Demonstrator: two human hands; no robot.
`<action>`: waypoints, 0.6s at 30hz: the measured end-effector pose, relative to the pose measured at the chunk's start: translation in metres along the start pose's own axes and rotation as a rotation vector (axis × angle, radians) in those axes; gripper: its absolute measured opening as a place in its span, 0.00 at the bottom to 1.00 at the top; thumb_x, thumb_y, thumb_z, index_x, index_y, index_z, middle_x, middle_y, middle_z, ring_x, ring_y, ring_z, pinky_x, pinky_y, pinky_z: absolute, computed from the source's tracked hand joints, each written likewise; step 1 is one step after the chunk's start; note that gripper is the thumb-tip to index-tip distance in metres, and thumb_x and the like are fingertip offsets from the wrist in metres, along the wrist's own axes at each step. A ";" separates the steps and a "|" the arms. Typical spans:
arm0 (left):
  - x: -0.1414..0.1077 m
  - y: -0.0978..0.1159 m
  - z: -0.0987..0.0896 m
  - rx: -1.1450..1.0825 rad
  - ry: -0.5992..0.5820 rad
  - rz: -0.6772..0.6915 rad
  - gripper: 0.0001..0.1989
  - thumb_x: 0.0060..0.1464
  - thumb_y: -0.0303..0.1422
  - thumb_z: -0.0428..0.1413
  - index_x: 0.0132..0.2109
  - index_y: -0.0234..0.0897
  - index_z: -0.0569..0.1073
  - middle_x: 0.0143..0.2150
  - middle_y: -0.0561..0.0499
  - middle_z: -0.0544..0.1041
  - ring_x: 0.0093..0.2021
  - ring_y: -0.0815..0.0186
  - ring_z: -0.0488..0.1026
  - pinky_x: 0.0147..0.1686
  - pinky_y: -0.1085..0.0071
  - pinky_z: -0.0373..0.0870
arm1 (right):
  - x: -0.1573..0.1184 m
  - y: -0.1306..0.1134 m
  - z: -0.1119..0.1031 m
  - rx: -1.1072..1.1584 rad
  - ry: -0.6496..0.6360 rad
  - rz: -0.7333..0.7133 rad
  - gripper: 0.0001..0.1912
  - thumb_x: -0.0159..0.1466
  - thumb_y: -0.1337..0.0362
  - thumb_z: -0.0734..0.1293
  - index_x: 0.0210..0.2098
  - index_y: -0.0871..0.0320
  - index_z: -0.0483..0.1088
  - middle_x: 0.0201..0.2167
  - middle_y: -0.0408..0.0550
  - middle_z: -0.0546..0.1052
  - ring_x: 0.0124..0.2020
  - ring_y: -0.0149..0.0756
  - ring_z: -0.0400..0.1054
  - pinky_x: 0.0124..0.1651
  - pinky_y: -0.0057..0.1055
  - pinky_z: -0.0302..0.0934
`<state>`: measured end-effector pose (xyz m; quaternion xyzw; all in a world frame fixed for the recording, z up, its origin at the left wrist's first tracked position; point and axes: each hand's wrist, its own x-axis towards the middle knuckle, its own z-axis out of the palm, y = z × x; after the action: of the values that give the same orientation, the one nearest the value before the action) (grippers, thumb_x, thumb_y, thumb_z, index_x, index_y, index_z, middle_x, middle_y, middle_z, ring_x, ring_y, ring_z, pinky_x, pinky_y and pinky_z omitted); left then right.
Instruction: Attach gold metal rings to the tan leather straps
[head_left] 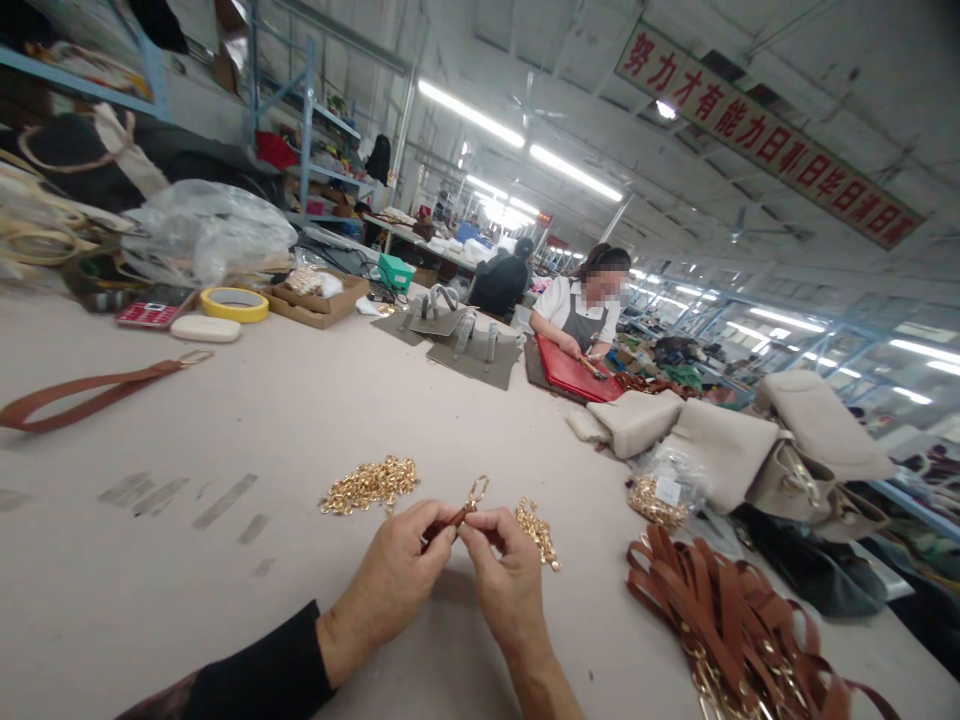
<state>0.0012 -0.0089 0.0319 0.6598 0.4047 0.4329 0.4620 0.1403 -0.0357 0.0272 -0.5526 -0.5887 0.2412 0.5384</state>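
Between my two hands is a brown leather strap (457,517) with a gold snap hook (478,490) pointing up and away from me. My left hand (394,565) is closed on the strap, its thumb and fingers pinching near the hook. Thumb and forefinger of my right hand (510,575) press together at the same end, close to the left fingertips. Any small part between the fingertips is too small to make out. A pile of small gold studs (370,486) lies beyond my left hand, and a smaller gold pile (538,532) beside my right hand.
At right lies a heap of brown straps (727,620), near a plastic bag of gold parts (664,495) and beige bags (724,450). One strap (90,392) lies at left. Yellow tape (234,304) and a cardboard box (319,300) stand behind. A co-worker (581,310) works across the table.
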 end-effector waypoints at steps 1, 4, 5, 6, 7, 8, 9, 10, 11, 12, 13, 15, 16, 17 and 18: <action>0.000 0.000 0.000 0.001 0.002 0.015 0.09 0.58 0.34 0.51 0.37 0.38 0.76 0.33 0.50 0.77 0.32 0.64 0.71 0.33 0.72 0.66 | 0.000 0.001 0.001 0.042 0.010 0.033 0.05 0.61 0.64 0.67 0.32 0.59 0.72 0.29 0.45 0.76 0.32 0.34 0.69 0.37 0.30 0.64; 0.001 0.001 0.000 -0.067 -0.032 -0.010 0.10 0.58 0.36 0.52 0.37 0.38 0.76 0.32 0.51 0.76 0.31 0.64 0.70 0.32 0.72 0.66 | 0.001 0.004 0.002 0.183 0.054 0.118 0.08 0.58 0.61 0.70 0.33 0.59 0.70 0.26 0.43 0.73 0.29 0.32 0.68 0.33 0.29 0.64; 0.001 0.000 0.000 -0.115 -0.063 -0.041 0.11 0.58 0.38 0.52 0.38 0.38 0.76 0.31 0.51 0.76 0.30 0.65 0.69 0.30 0.72 0.67 | 0.001 0.005 0.002 0.226 0.058 0.140 0.10 0.57 0.61 0.71 0.34 0.59 0.69 0.25 0.41 0.72 0.28 0.32 0.67 0.32 0.28 0.64; 0.002 0.000 0.001 -0.166 -0.094 -0.078 0.12 0.58 0.39 0.52 0.38 0.37 0.76 0.31 0.51 0.75 0.29 0.66 0.69 0.27 0.73 0.66 | 0.001 0.005 0.002 0.266 0.054 0.161 0.12 0.57 0.60 0.71 0.36 0.59 0.68 0.25 0.41 0.71 0.27 0.32 0.67 0.32 0.28 0.64; 0.002 -0.001 0.001 -0.210 -0.119 -0.114 0.13 0.57 0.41 0.52 0.38 0.37 0.76 0.31 0.52 0.74 0.28 0.66 0.68 0.25 0.74 0.66 | 0.001 0.005 0.002 0.301 0.038 0.180 0.13 0.56 0.59 0.72 0.37 0.59 0.67 0.25 0.40 0.71 0.27 0.32 0.67 0.31 0.28 0.64; 0.003 -0.002 0.002 -0.238 -0.135 -0.145 0.14 0.56 0.42 0.53 0.37 0.36 0.75 0.29 0.52 0.73 0.27 0.67 0.67 0.23 0.74 0.65 | 0.000 0.004 0.003 0.326 0.020 0.193 0.14 0.57 0.59 0.72 0.38 0.58 0.67 0.25 0.40 0.71 0.27 0.32 0.67 0.32 0.29 0.64; 0.004 -0.002 0.003 -0.251 -0.139 -0.172 0.15 0.55 0.43 0.54 0.35 0.35 0.75 0.28 0.53 0.72 0.25 0.68 0.66 0.22 0.75 0.64 | -0.001 0.003 0.003 0.342 0.003 0.198 0.14 0.57 0.59 0.71 0.38 0.58 0.67 0.25 0.40 0.71 0.27 0.32 0.67 0.32 0.29 0.64; 0.005 -0.003 0.003 -0.254 -0.135 -0.194 0.15 0.54 0.44 0.55 0.33 0.35 0.74 0.25 0.54 0.71 0.23 0.69 0.64 0.21 0.76 0.63 | -0.002 0.002 0.004 0.352 -0.013 0.195 0.14 0.58 0.58 0.71 0.37 0.58 0.67 0.26 0.40 0.71 0.27 0.32 0.67 0.32 0.29 0.64; 0.006 -0.004 0.003 -0.253 -0.127 -0.213 0.15 0.53 0.44 0.56 0.31 0.34 0.73 0.23 0.56 0.69 0.21 0.71 0.63 0.20 0.76 0.61 | -0.003 0.001 0.004 0.357 -0.021 0.185 0.13 0.58 0.58 0.71 0.37 0.58 0.67 0.26 0.41 0.72 0.28 0.32 0.67 0.33 0.29 0.64; 0.007 -0.005 0.004 -0.253 -0.123 -0.228 0.16 0.51 0.44 0.57 0.29 0.34 0.73 0.21 0.57 0.67 0.20 0.71 0.62 0.19 0.77 0.60 | -0.004 0.000 0.005 0.358 -0.028 0.171 0.13 0.59 0.57 0.71 0.36 0.58 0.68 0.27 0.42 0.72 0.28 0.32 0.67 0.33 0.29 0.64; 0.008 -0.005 0.003 -0.257 -0.123 -0.238 0.16 0.51 0.43 0.57 0.29 0.33 0.72 0.21 0.57 0.67 0.20 0.72 0.61 0.18 0.77 0.59 | -0.005 0.000 0.006 0.358 -0.036 0.155 0.13 0.59 0.56 0.70 0.35 0.58 0.68 0.27 0.42 0.72 0.29 0.32 0.67 0.33 0.29 0.64; 0.008 -0.005 0.002 -0.263 -0.126 -0.239 0.16 0.51 0.43 0.57 0.29 0.33 0.72 0.21 0.56 0.67 0.20 0.71 0.61 0.16 0.77 0.58 | -0.005 0.002 0.007 0.361 -0.042 0.138 0.14 0.59 0.54 0.70 0.34 0.58 0.68 0.27 0.43 0.72 0.29 0.32 0.67 0.33 0.29 0.64; 0.008 -0.004 0.002 -0.258 -0.129 -0.228 0.16 0.51 0.44 0.56 0.29 0.34 0.73 0.22 0.56 0.68 0.20 0.71 0.61 0.16 0.78 0.58 | -0.005 0.004 0.007 0.362 -0.028 0.142 0.15 0.59 0.53 0.70 0.34 0.58 0.68 0.27 0.43 0.73 0.28 0.32 0.67 0.33 0.30 0.65; 0.008 -0.003 0.001 -0.251 -0.129 -0.213 0.16 0.52 0.44 0.56 0.31 0.34 0.74 0.23 0.55 0.69 0.21 0.70 0.62 0.16 0.78 0.57 | -0.005 0.007 0.007 0.362 0.000 0.156 0.15 0.60 0.52 0.70 0.34 0.58 0.68 0.26 0.43 0.73 0.28 0.32 0.68 0.33 0.30 0.65; 0.008 -0.002 0.000 -0.245 -0.124 -0.196 0.16 0.52 0.44 0.55 0.32 0.34 0.74 0.24 0.54 0.70 0.22 0.70 0.62 0.16 0.78 0.58 | -0.004 0.010 0.008 0.363 0.026 0.178 0.16 0.59 0.51 0.70 0.35 0.58 0.68 0.27 0.43 0.73 0.28 0.33 0.68 0.33 0.31 0.66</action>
<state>0.0035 -0.0010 0.0317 0.5813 0.3823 0.3902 0.6030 0.1365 -0.0342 0.0145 -0.4995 -0.4773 0.3829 0.6132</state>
